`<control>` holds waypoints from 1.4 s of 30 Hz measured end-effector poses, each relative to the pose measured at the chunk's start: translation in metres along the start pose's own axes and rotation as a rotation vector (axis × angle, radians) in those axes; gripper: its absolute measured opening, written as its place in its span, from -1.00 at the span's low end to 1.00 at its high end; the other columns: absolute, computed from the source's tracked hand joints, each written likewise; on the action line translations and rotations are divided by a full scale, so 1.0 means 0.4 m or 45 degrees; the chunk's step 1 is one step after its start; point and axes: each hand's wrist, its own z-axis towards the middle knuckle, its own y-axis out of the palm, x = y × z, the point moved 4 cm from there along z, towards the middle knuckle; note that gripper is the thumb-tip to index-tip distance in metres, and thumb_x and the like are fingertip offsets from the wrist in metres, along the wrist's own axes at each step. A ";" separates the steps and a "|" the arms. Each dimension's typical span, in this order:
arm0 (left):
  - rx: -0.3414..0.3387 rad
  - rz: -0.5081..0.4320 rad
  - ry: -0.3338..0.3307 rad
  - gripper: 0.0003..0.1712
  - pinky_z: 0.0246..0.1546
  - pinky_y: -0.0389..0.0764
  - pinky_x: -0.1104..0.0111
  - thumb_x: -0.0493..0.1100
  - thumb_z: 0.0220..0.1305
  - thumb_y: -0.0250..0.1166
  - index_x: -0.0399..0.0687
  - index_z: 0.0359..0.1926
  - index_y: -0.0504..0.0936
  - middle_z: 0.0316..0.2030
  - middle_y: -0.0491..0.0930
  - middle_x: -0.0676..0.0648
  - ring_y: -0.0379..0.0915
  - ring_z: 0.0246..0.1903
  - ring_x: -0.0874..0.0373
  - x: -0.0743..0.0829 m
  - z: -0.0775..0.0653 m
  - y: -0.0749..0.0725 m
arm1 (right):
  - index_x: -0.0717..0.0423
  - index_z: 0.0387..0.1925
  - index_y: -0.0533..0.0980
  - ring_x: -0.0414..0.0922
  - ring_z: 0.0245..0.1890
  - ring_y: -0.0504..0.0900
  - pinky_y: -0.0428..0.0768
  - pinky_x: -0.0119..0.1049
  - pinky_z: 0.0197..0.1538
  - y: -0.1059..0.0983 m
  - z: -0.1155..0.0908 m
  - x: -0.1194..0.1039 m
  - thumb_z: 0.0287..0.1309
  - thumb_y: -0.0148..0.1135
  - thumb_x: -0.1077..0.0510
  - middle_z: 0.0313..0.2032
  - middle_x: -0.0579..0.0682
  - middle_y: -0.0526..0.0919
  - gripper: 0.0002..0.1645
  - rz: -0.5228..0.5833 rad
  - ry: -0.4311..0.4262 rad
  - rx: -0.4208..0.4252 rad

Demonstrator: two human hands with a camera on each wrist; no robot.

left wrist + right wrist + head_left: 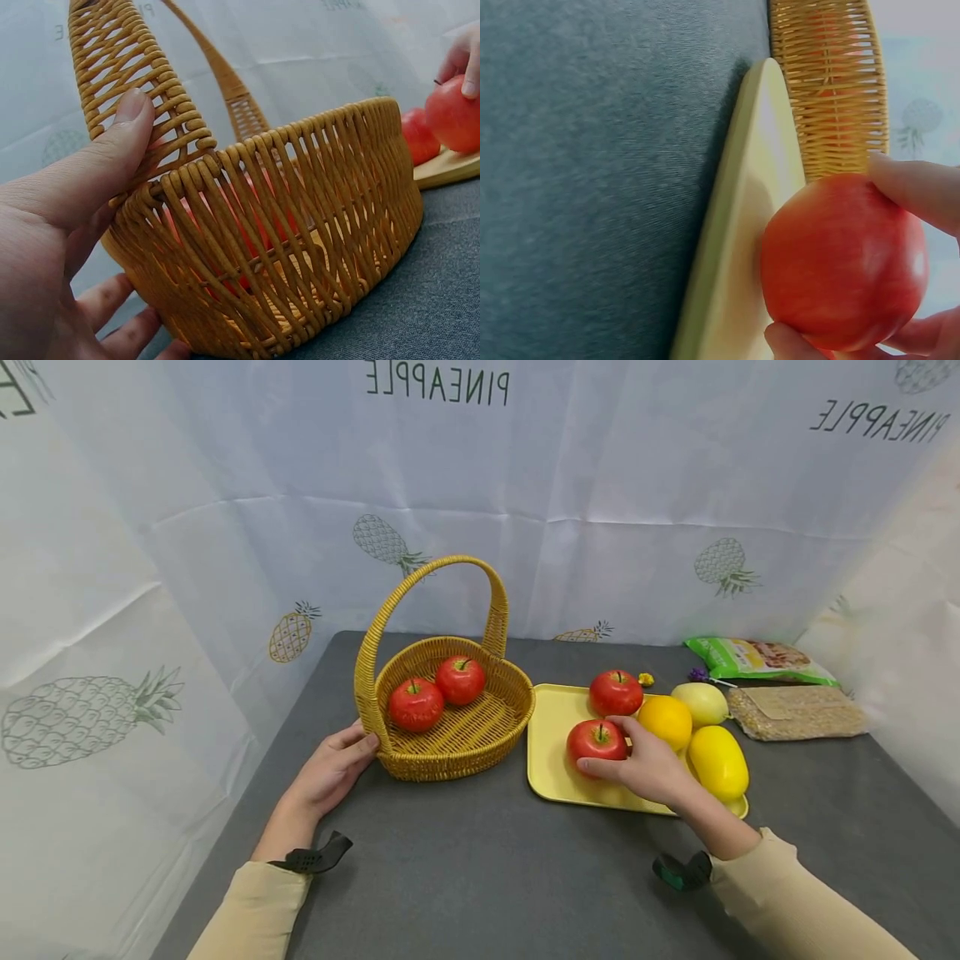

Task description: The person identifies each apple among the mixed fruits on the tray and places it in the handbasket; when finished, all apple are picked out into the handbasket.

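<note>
In the head view my left hand (334, 770) holds the left side of a yellow wicker basket (442, 767). The left wrist view shows the thumb (135, 124) against the base of the arched handle (127, 67), fingers spread low along the woven side. Two red apples, one in front (416, 705) and one behind (461, 680), sit in the basket. To the right, my right hand (651, 767) grips a red apple (596, 743) between thumb and fingers, over the pale yellow tray (551, 772). In the right wrist view that apple (840, 262) shows close above the tray.
Behind the held apple, another red apple (616, 693) lies on the tray. An orange-yellow fruit (665, 722), a yellow mango-like fruit (718, 763) and a pale yellow-green fruit (701, 703) cluster at right. Beyond them are a green packet (761, 662) and a bag of grain (795, 712).
</note>
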 end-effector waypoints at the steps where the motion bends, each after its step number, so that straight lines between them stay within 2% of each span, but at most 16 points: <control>1: 0.002 0.001 0.001 -0.71 0.26 0.33 0.55 -0.17 0.59 0.15 0.26 0.07 0.74 0.62 -0.31 -0.24 -0.53 0.58 -0.12 0.001 0.000 -0.001 | 0.21 0.45 0.23 0.18 0.11 0.53 0.59 0.11 0.12 -0.001 0.003 -0.004 0.05 0.46 -0.44 0.20 0.26 0.51 0.20 0.002 0.001 0.002; 8: -0.004 -0.010 0.010 -0.72 0.28 0.34 0.52 -0.18 0.59 0.15 0.17 0.11 0.74 0.62 -0.29 -0.22 -0.52 0.58 -0.11 0.004 0.000 -0.005 | 0.19 0.46 0.21 0.19 0.13 0.53 0.61 0.07 0.10 -0.013 0.016 -0.046 0.06 0.47 -0.41 0.23 0.26 0.48 0.19 0.079 0.000 -0.013; 19: -0.009 -0.016 0.008 -0.70 0.27 0.34 0.53 -0.19 0.59 0.14 0.14 0.14 0.72 0.62 -0.31 -0.23 -0.53 0.58 -0.12 0.000 -0.001 -0.006 | 0.16 0.49 0.19 0.18 0.23 0.44 0.57 -0.01 0.15 -0.056 0.036 -0.093 0.18 0.48 -0.24 0.31 0.24 0.41 0.07 0.350 0.002 -0.106; 25: -0.014 -0.016 0.009 -0.62 0.28 0.34 0.52 -0.19 0.59 0.14 -0.17 0.31 0.59 0.62 -0.30 -0.21 -0.51 0.58 -0.10 -0.001 0.001 -0.005 | 0.17 0.43 0.27 0.13 0.18 0.48 0.60 -0.04 0.12 -0.063 0.045 -0.120 0.24 0.45 -0.19 0.23 0.20 0.48 -0.06 0.453 -0.023 -0.143; 29: -0.012 -0.017 0.013 -0.60 0.28 0.35 0.51 -0.19 0.59 0.14 -0.22 0.32 0.57 0.62 -0.28 -0.21 -0.49 0.58 -0.10 0.000 0.001 -0.004 | 0.16 0.42 0.29 0.11 0.18 0.48 0.61 -0.02 0.13 -0.065 0.046 -0.138 0.24 0.45 -0.19 0.22 0.18 0.49 -0.08 0.471 -0.039 -0.162; 38: -0.019 -0.011 0.017 -0.61 0.28 0.35 0.51 -0.19 0.60 0.13 -0.19 0.32 0.58 0.62 -0.30 -0.21 -0.51 0.58 -0.10 -0.003 0.002 -0.005 | 0.17 0.43 0.28 0.11 0.18 0.50 0.65 -0.12 0.07 -0.065 0.054 -0.164 0.26 0.43 -0.18 0.24 0.17 0.47 -0.09 0.504 -0.060 -0.178; 42: -0.023 -0.007 0.024 -0.62 0.28 0.35 0.51 -0.20 0.60 0.12 -0.18 0.31 0.59 0.62 -0.29 -0.21 -0.50 0.58 -0.11 -0.002 0.000 -0.005 | 0.17 0.41 0.29 0.12 0.16 0.51 0.66 -0.09 0.08 -0.067 0.060 -0.180 0.27 0.43 -0.16 0.23 0.18 0.50 -0.13 0.533 -0.083 -0.169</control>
